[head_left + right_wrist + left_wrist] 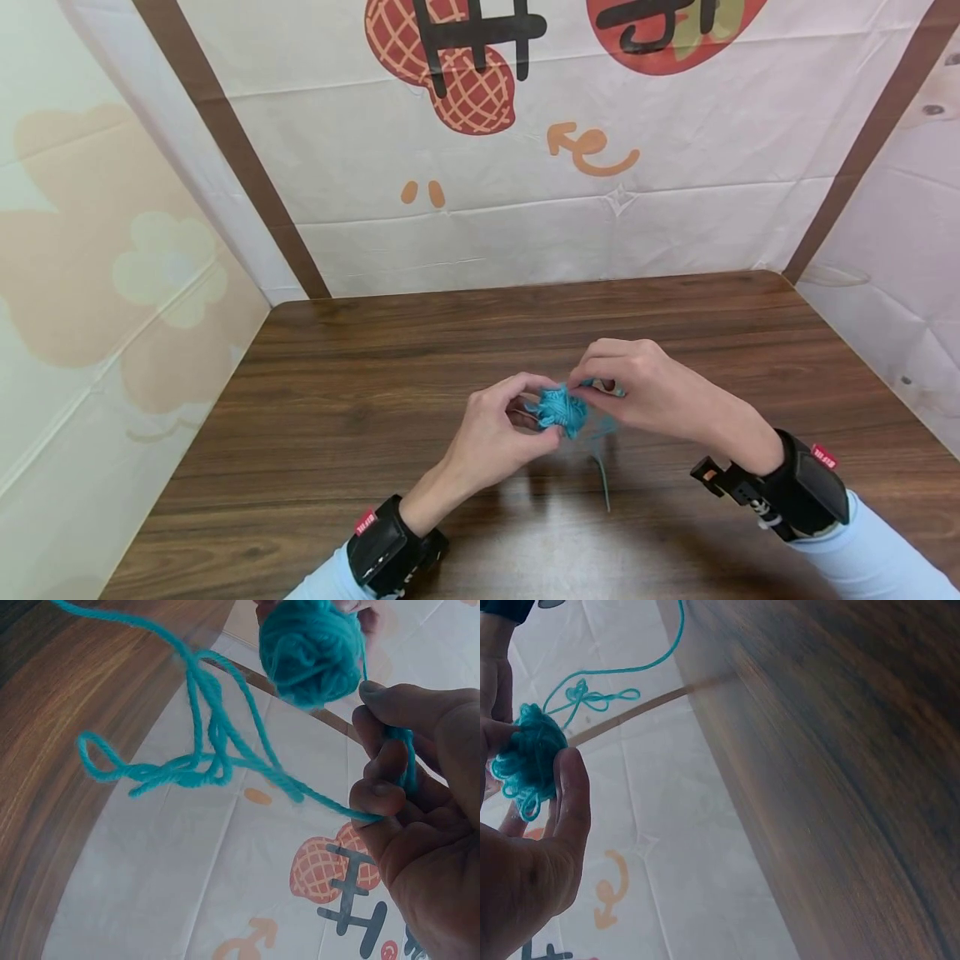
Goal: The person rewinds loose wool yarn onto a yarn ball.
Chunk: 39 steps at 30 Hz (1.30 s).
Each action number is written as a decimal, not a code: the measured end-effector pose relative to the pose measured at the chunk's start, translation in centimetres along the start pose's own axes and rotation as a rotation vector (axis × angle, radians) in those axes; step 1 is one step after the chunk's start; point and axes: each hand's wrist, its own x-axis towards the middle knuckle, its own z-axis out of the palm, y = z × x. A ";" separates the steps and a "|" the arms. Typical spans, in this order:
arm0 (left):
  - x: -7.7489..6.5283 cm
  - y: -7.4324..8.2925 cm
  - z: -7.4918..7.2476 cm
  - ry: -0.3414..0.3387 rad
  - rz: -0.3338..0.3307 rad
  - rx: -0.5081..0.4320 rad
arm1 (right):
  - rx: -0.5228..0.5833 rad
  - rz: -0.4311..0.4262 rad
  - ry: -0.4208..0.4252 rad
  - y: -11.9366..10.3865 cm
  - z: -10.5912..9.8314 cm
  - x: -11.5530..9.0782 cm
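A small ball of turquoise yarn (562,411) is held above the table between the thumb and fingers of my left hand (495,425). Loops stick out at one end of the ball in the left wrist view (531,761). My right hand (641,387), close beside it, pinches the yarn strand (365,664) that leaves the ball, and more yarn passes through its curled fingers (379,799). Below that hand hangs a loose, tangled length of yarn (202,761), its tail (603,483) trailing down toward the table.
The brown wood-grain table (360,375) lies under both hands. A white printed cloth (525,233) stands behind its far edge, with further cloth walls at the left (172,333) and right (885,275). Black cameras are strapped to both wrists.
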 end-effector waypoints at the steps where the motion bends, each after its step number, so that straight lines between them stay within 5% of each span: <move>1: 0.0 0.0 0.0 -0.006 -0.001 -0.001 | 0.000 -0.004 0.008 0.1 0.0 0.0; 11: -0.5 0.1 0.0 -0.086 0.029 -0.046 | 0.016 -0.010 0.060 1.1 -0.2 -0.1; 28: -0.7 0.2 0.1 -0.170 0.028 -0.114 | 0.053 0.125 0.058 2.6 -1.2 -0.4; 39: -1.1 0.2 -0.1 -0.157 0.017 -0.267 | 0.121 0.332 0.062 4.0 -1.4 -1.1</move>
